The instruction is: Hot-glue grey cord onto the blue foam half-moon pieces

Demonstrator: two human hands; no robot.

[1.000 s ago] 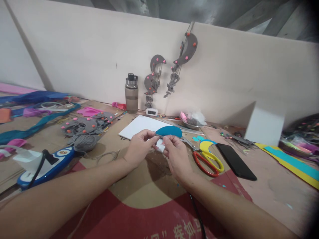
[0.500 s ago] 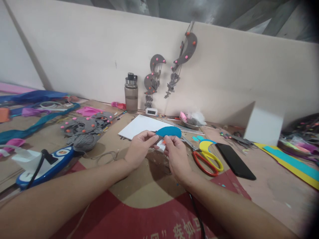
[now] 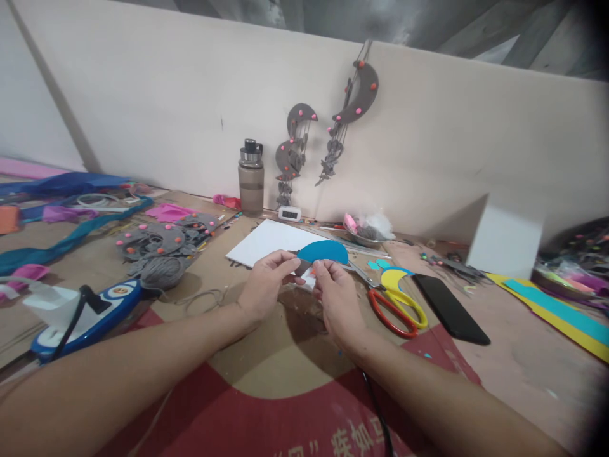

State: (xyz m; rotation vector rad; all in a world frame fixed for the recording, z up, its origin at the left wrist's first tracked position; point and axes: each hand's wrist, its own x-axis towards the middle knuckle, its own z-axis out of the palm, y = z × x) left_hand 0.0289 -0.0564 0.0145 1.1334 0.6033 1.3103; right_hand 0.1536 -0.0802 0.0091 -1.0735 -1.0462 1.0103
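Between my two hands is a small dark grey flat piece (image 3: 303,266), largely covered by fingers. My left hand (image 3: 264,285) pinches its left end between thumb and forefinger. At its right end the fingertips of my right hand (image 3: 339,301) are closed, beside a small orange spot. Just behind the fingers lies a rounded blue piece (image 3: 324,251), partly over a white board (image 3: 264,242). To the right of my right hand rest scissors (image 3: 394,311) with one red and one yellow handle. Something whitish under the fingertips cannot be made out.
A black phone (image 3: 450,309) lies right of the scissors. At the back stand a water bottle (image 3: 250,184), a small digital clock (image 3: 289,214) and a dish (image 3: 366,240) of scraps. Grey yarn (image 3: 164,273) and a blue-and-white power strip (image 3: 114,301) lie left. Grey crescent decorations (image 3: 364,95) hang behind.
The grey piece shows more broadly between my fingers, and the orange spot is slightly more covered. My hands stay in almost the same place, and the things around them have not moved.
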